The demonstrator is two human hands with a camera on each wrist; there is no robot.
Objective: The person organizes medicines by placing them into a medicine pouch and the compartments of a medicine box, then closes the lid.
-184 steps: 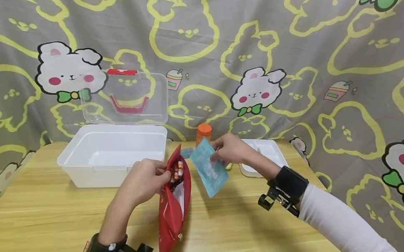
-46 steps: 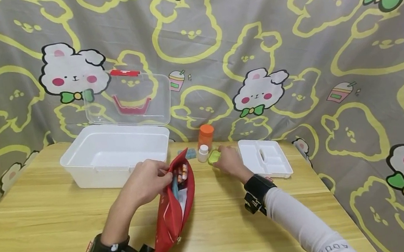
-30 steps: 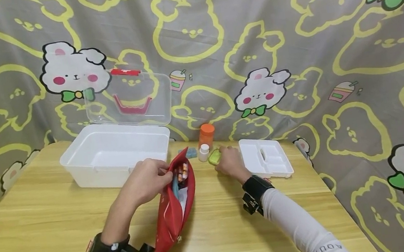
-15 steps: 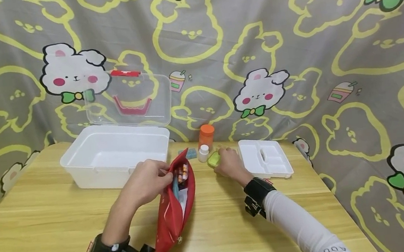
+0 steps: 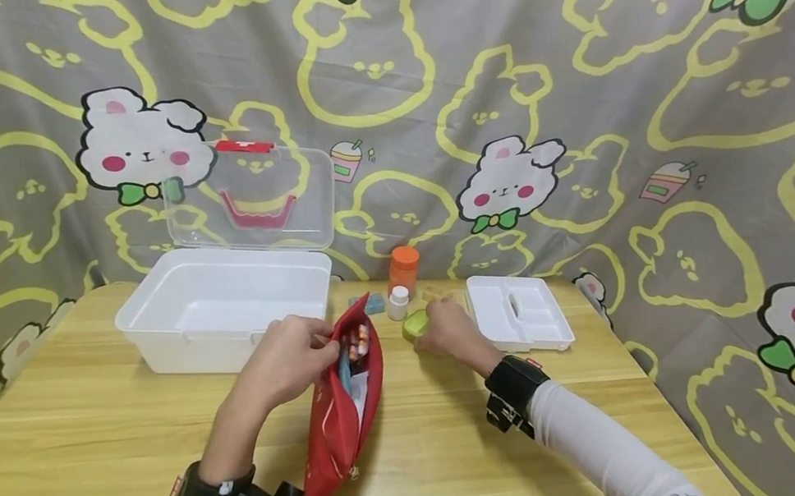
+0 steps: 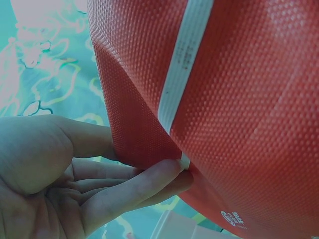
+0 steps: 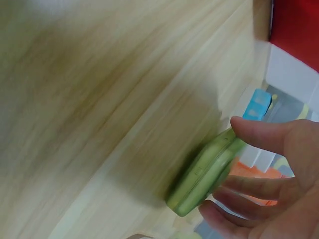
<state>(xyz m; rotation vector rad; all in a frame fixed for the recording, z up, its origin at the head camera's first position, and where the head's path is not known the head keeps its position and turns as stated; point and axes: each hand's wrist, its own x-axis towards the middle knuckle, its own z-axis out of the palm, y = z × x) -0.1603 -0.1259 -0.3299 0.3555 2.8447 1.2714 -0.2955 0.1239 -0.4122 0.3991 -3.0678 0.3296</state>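
Note:
My left hand pinches the upper edge of a red zip pouch, holding its mouth spread. Inside it show orange-and-white capsules, a light blue packet and something white. In the left wrist view, thumb and fingers grip the fabric edge beside the zip. My right hand holds a small green case at the back of the table. The right wrist view shows the case tilted between thumb and fingers; whether it touches the table I cannot tell.
A white box with its clear lid raised stands at back left. Behind the pouch are a blue item, a small white bottle and an orange bottle. A white compartment tray lies right of my right hand.
The light blue packet, earlier in my right hand, is now in the pouch. My right hand has since reached the green case and has just tilted it. The left hand keeps its grip.

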